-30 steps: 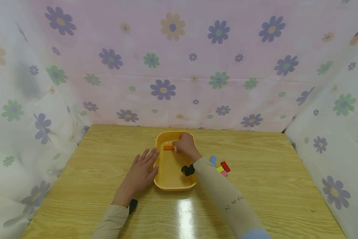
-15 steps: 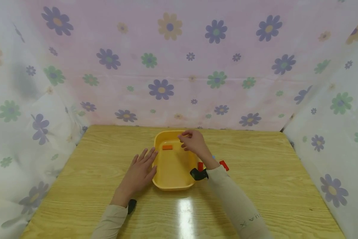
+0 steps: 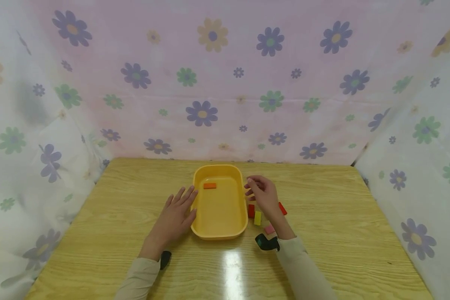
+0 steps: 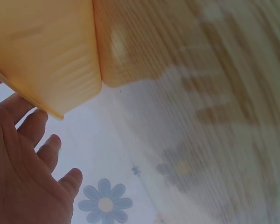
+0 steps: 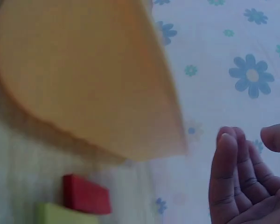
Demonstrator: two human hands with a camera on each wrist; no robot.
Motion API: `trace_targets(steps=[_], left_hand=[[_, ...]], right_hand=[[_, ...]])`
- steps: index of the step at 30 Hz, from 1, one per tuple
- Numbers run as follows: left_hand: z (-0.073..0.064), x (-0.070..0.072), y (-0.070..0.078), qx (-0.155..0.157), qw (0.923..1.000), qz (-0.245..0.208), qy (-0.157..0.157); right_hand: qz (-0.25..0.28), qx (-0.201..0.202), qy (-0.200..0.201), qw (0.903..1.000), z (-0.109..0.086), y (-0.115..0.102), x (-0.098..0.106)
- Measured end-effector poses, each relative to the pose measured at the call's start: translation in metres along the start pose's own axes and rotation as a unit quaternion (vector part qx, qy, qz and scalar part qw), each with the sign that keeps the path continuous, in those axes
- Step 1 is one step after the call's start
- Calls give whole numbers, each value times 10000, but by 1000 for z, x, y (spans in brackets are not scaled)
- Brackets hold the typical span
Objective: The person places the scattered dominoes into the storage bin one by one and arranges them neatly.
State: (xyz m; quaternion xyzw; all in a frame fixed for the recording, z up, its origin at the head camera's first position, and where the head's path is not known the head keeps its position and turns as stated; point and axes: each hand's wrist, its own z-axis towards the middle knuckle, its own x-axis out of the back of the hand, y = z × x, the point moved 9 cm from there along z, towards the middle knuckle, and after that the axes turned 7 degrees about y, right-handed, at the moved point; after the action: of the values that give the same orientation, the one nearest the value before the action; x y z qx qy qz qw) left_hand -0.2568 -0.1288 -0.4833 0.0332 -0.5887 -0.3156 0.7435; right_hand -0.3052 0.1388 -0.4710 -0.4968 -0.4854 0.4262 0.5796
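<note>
My left hand (image 3: 174, 216) lay flat, released, touching the tray (image 3: 219, 231) at its 9 o'clock | my right hand (image 3: 264, 195) hovered loose, empty, at 3 o'clock above the blocks (image 3: 257, 217) | orange block (image 3: 209, 186) inside tray

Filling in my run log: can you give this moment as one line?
left hand: flat on wooden table, touching yellow plastic tray | right hand: empty, above small coloured blocks | tray: one orange block
</note>
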Motion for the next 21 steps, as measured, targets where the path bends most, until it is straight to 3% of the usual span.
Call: trace_targets(steps=[11, 21], left_hand=[[-1, 1, 0, 44, 10000, -39, 8], [-1, -1, 0, 30, 10000, -85, 6]], right_hand=[[609, -418, 831, 9938, -13, 41, 46], [36, -583, 1253, 9904, -22, 62, 91]])
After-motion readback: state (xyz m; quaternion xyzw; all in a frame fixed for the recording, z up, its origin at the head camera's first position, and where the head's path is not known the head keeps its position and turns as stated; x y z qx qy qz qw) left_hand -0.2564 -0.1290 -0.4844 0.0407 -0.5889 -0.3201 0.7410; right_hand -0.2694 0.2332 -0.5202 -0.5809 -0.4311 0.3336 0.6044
